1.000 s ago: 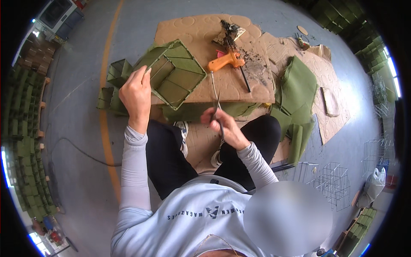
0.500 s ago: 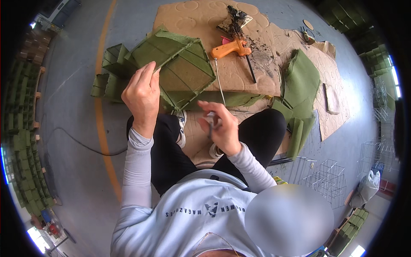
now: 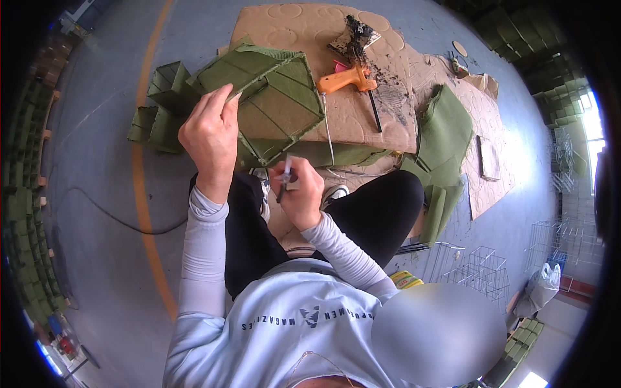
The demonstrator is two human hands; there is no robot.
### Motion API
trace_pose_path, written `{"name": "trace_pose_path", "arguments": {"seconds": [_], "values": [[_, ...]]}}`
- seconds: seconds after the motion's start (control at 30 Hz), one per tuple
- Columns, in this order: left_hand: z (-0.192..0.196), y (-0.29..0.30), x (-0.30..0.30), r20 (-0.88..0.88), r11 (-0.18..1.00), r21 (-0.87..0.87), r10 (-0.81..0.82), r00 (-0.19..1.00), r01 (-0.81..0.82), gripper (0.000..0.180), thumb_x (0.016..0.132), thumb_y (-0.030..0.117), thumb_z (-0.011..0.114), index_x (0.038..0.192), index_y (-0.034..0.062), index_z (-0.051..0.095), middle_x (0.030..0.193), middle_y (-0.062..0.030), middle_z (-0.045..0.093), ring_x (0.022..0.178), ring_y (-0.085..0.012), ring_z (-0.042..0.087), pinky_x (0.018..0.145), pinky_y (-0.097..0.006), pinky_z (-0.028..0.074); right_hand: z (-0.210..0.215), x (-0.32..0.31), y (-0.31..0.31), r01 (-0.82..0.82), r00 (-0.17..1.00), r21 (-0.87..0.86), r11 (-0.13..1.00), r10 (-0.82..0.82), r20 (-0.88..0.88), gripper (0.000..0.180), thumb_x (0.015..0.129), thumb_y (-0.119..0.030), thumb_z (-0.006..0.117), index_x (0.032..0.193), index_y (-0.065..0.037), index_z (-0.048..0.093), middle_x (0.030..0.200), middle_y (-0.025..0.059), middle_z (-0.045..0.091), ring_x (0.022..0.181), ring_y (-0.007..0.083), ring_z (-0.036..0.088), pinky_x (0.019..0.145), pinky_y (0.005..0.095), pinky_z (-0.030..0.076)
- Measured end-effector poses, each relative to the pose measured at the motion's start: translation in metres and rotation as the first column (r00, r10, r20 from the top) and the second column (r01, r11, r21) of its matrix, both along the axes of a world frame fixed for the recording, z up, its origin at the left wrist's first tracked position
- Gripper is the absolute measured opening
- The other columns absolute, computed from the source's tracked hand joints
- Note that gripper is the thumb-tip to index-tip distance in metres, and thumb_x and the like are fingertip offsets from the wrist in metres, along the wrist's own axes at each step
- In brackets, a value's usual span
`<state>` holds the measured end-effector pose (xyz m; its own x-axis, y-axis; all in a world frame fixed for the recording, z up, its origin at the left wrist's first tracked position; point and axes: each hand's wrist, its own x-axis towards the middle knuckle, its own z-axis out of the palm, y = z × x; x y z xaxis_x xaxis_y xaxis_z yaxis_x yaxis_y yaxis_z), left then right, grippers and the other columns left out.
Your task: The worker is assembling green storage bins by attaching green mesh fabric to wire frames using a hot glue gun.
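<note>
- The green fabric box (image 3: 275, 107), wire-framed, is hanging over the near left part of the cardboard (image 3: 278, 29), held at its rim.
- Its open mouth is facing the person and somewhat to the right, while its body is running back toward the far left; foreshortening is hiding which of its axes is longest.
- The left hand (image 3: 210, 139) is gripping the left side of the rim, thumb and fingers closing on the edge.
- The right hand (image 3: 301, 194) is closing around the scissors (image 3: 288, 165), just beside the box's nearest corner; whether they are touching it, one cannot tell.
- The scissors are pointing away from the person, their long axis leaning slightly right; blur is hiding the blades' detail.
- Right of the box, an orange glue gun (image 3: 346, 79) is lying on the cardboard, its black rod (image 3: 375, 111) pointing toward the person.
- Farther right, green fabric sheets (image 3: 446, 123) are lying in a loose pile; smaller green boxes (image 3: 169, 84) are standing to the left.
- The pale shirt (image 3: 278, 349) is carrying dark lettering around an emblem, appearing upside down; a yellow package (image 3: 405, 279) near the right elbow is showing marks too small for reading.
- Wire frames (image 3: 479, 268) are standing on the floor at right.
</note>
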<state>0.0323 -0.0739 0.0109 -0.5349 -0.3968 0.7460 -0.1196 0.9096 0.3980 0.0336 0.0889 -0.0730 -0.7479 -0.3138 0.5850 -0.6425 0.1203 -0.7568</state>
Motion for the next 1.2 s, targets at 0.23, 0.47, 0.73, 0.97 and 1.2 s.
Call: {"name": "trace_pose_path", "arguments": {"seconds": [0.23, 0.47, 0.73, 0.97, 1.2], "values": [[0.003, 0.0, -0.004, -0.033, 0.999, 0.044, 0.018, 0.999, -0.016, 0.014, 0.078, 0.004, 0.072, 0.092, 0.0026, 0.071, 0.086, -0.0098, 0.07, 0.072, -0.0263, 0.068, 0.062, -0.033, 0.053, -0.032, 0.013, 0.019, 0.121, 0.904, -0.214, 0.969, -0.018, 0.428, 0.033, 0.074, 0.002, 0.076, 0.094, -0.004, 0.049, 0.087, 0.007, 0.068, 0.068, 0.0122, 0.062, 0.063, 0.0267, 0.049], [0.001, 0.001, -0.009, -0.036, 0.997, 0.08, 0.003, 0.999, 0.0, 0.014, 0.083, 0.006, 0.071, 0.096, 0.0005, 0.07, 0.085, -0.013, 0.069, 0.069, -0.0257, 0.067, 0.062, -0.032, 0.05, -0.03, 0.018, -0.014, -0.013, 0.762, -0.469, 0.883, 0.313, 0.567, 0.037, 0.078, 0.004, 0.076, 0.099, -0.003, 0.047, 0.091, 0.0082, 0.067, 0.077, 0.0111, 0.064, 0.07, 0.025, 0.051], [0.002, -0.003, -0.005, -0.052, 0.995, 0.095, -0.001, 0.999, 0.006, 0.015, 0.077, 0.007, 0.074, 0.091, 0.0035, 0.07, 0.084, -0.0095, 0.07, 0.069, -0.0269, 0.067, 0.06, -0.033, 0.052, 0.047, -0.007, 0.067, 0.085, 0.826, -0.529, 0.845, 0.237, 0.511, 0.038, 0.078, 0.007, 0.073, 0.1, -0.006, 0.046, 0.082, 0.0089, 0.065, 0.072, 0.0146, 0.063, 0.066, 0.0253, 0.05], [0.005, -0.009, -0.008, -0.033, 0.999, 0.038, 0.016, 0.999, -0.014, 0.015, 0.077, 0.007, 0.073, 0.092, 0.0043, 0.07, 0.085, -0.0088, 0.07, 0.071, -0.0262, 0.068, 0.061, -0.033, 0.052, 0.067, -0.003, 0.105, 0.016, 0.9, -0.564, 0.826, 0.234, 0.367, 0.037, 0.078, 0.009, 0.068, 0.098, -0.006, 0.041, 0.083, 0.0124, 0.063, 0.076, 0.0194, 0.064, 0.069, 0.0292, 0.051], [0.016, -0.001, -0.017, -0.043, 0.921, -0.381, -0.112, 0.993, 0.087, 0.019, 0.083, 0.003, 0.067, 0.102, 0.0042, 0.069, 0.095, -0.01, 0.069, 0.082, -0.0256, 0.068, 0.07, -0.035, 0.054, 0.055, 0.012, 0.107, -0.117, 0.873, -0.439, 0.891, 0.303, 0.382, 0.034, 0.079, 0.01, 0.067, 0.1, -0.003, 0.044, 0.087, 0.0158, 0.066, 0.08, 0.0214, 0.068, 0.074, 0.0314, 0.055]]}}
